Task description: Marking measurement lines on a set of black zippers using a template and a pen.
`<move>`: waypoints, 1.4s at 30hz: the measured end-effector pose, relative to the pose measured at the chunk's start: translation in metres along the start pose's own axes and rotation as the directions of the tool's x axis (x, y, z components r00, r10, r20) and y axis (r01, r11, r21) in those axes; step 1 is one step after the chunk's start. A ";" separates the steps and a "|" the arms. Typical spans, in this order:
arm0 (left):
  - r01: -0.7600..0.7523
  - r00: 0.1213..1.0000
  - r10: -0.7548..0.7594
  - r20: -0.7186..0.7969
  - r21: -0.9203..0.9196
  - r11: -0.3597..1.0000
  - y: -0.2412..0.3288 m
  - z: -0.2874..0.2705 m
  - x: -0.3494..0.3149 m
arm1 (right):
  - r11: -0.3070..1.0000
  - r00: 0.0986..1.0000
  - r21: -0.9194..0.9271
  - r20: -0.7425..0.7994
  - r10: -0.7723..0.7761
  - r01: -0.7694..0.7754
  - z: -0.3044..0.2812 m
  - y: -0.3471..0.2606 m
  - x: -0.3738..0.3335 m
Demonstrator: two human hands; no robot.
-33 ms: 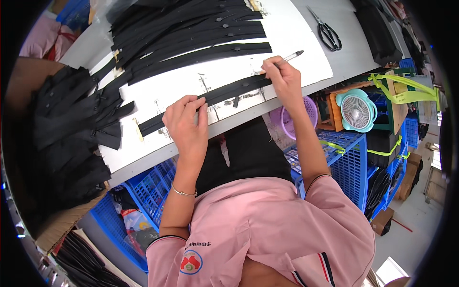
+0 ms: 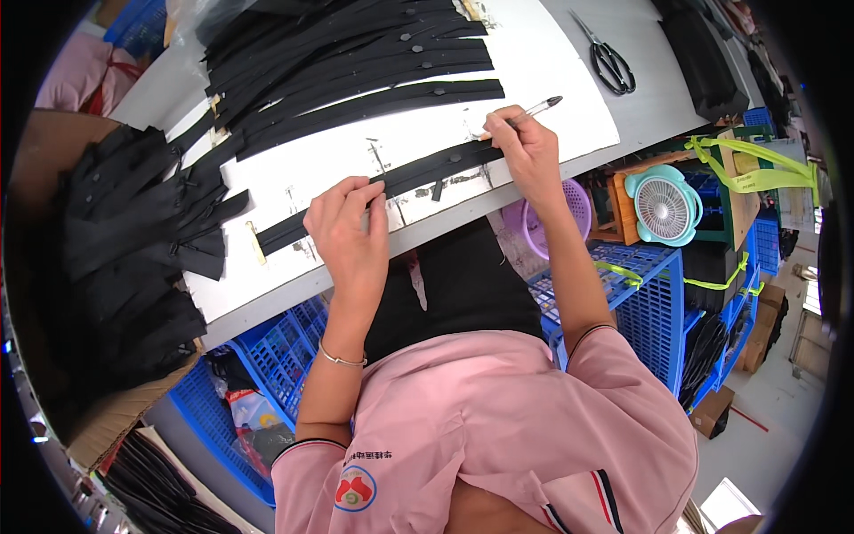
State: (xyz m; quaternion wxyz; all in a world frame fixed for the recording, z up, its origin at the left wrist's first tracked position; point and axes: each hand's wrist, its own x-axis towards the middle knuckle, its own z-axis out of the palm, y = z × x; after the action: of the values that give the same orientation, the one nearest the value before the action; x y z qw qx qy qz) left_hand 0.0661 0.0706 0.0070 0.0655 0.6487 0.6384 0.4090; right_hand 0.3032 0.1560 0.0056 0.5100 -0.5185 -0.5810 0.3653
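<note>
A narrow black fabric strip lies along the front of a white board, with a round dark dot near its right end. My left hand is closed on the strip near its middle, thumb and fingers pressed close together. At the right end, my right hand grips a pen with a clear barrel, its dark end pointing up and right. The fingers of that hand rest at the strip's end and partly hide it. Dark marks and a small black scrap show on the board below the strip.
Several similar black strips lie behind on the board. Black scissors lie at the far right of the table. A cardboard box heaped with black pieces stands left. Below right are a purple basket, teal fan and blue crates.
The pen and my right hand have shifted very slightly left. My left hand stays in nearly the same place on the strip.
</note>
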 end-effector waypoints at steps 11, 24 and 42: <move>-0.133 0.985 0.152 0.087 -0.195 0.972 0.051 0.068 0.029 | 0.995 0.995 -0.065 0.060 -0.078 0.082 0.004 0.002 -0.002; -0.141 0.986 0.155 0.060 -0.197 0.970 0.053 0.073 0.027 | 0.991 0.989 -0.083 0.115 -0.098 0.108 -0.004 -0.003 -0.005; -0.117 0.944 0.124 0.306 -0.040 0.992 0.042 0.043 0.005 | 0.989 0.992 0.130 -0.119 -0.048 0.064 -0.013 0.007 -0.014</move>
State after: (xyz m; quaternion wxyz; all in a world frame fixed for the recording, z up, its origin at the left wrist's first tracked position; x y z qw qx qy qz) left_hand 0.1246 0.0866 0.0063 0.1459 0.7416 0.5752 0.3127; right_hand 0.3169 0.1423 -0.0012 0.5864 -0.4868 -0.5392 0.3585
